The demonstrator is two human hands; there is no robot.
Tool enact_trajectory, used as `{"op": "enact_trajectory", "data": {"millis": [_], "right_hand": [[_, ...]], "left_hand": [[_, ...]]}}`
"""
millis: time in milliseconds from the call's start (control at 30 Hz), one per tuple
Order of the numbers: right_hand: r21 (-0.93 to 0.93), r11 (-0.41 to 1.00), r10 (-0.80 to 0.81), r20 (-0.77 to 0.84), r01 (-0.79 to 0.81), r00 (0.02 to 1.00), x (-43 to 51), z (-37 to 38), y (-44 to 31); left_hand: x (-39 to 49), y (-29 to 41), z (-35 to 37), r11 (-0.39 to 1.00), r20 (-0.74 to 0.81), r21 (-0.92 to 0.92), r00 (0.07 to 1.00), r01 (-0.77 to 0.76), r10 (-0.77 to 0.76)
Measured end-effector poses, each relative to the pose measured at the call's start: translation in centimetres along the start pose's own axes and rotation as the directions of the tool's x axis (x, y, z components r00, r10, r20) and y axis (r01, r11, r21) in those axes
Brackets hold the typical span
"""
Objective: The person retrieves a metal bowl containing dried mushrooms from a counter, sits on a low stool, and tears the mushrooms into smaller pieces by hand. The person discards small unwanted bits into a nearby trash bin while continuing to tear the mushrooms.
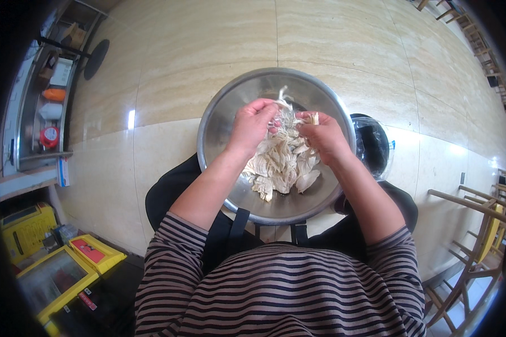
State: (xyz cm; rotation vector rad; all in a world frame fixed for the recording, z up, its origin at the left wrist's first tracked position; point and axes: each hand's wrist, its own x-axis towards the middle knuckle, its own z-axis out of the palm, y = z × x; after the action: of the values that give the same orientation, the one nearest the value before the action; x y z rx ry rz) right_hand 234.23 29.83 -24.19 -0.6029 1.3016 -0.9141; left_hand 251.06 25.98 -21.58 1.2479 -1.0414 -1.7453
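A wide stainless-steel basin point(219, 113) sits before me between my knees. A heap of pale, fibrous food pieces point(282, 162), which look like oyster mushrooms, lies in it, with some finer shreds near the top. Over the far half of the basin, my left hand point(255, 122) pinches a thin pale strip point(282, 101) between thumb and fingers. My right hand point(323, 135) is close beside it, gripping another pale piece point(313, 119). Thin strands show in the gap between the hands, but whether they join the two held pieces I cannot tell.
Just right of the basin stands a black bin point(370, 147) with a clear plastic liner. Wooden chairs point(482, 227) are at the right. A metal shelf unit point(46, 156) and a yellow-framed glass-topped case point(59, 278) stand at left. Tiled floor point(328, 38) lies ahead.
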Motion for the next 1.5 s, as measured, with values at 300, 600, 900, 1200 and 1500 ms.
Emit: {"op": "enact_trajectory", "data": {"millis": [300,600,900,1200,1500], "right_hand": [[0.014,0.991,-0.129,-0.041,0.13,0.991,-0.5,1.6,0.0],[-0.068,0.991,-0.12,-0.039,0.118,0.992,-1.2,1.4,-1.0],[-0.206,0.969,-0.157,-0.081,0.138,0.984,-1.3,1.6,-0.8],[-0.334,0.922,-0.227,-0.058,0.195,0.972,-1.5,1.4,-1.1],[-0.456,0.871,-0.271,-0.142,0.18,0.952,-0.8,0.5,-0.8]], "left_hand": [[-0.1,-0.8,-0.1,0.992,0.104,0.074,0.989,0.099,-0.106],[-0.3,-0.6,-0.3,0.967,0.18,0.244,0.977,0.071,-0.117],[0.1,-0.8,-0.6,0.966,0.124,0.252,0.992,-0.06,0.029],[0.1,-0.8,-0.6,0.917,0.18,0.37,0.98,-0.151,0.089],[0.3,0.5,-1.1,0.995,0.2,-0.099,0.98,0.001,0.019]]}}
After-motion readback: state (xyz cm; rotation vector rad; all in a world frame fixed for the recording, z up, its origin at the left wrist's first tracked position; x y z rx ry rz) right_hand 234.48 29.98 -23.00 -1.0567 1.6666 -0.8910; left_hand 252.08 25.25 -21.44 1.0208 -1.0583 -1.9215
